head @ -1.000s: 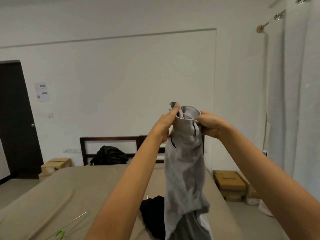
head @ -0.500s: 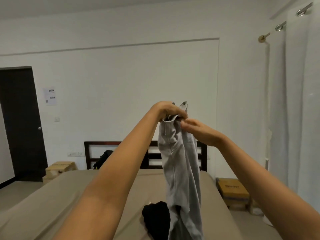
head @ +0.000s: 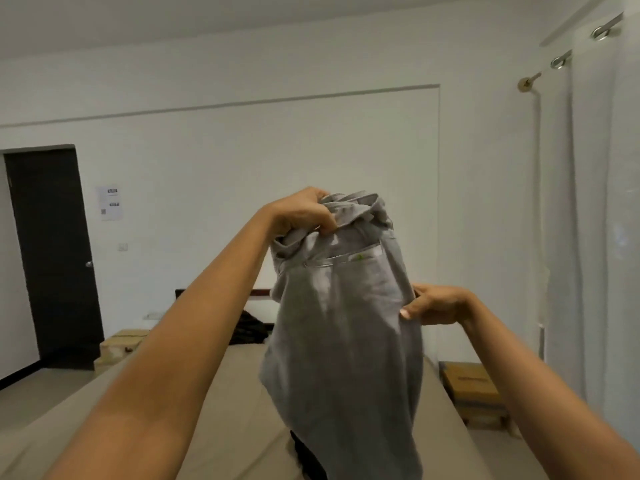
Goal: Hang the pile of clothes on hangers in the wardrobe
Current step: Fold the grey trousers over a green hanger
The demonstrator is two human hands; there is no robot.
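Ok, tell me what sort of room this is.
Most likely a bedroom: a tan-covered bed with a dark headboard lies ahead, a white curtain hangs at the right, and a dark door is at the left.

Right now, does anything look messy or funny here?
A little. The grey trousers are scrunched at the top, where the left hand grips the waistband, while the right hand pinches one side. Nothing looks torn or spilled.

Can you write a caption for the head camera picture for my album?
Left hand grips grey trousers by the waistband, right hand pinches their side, above the bed.
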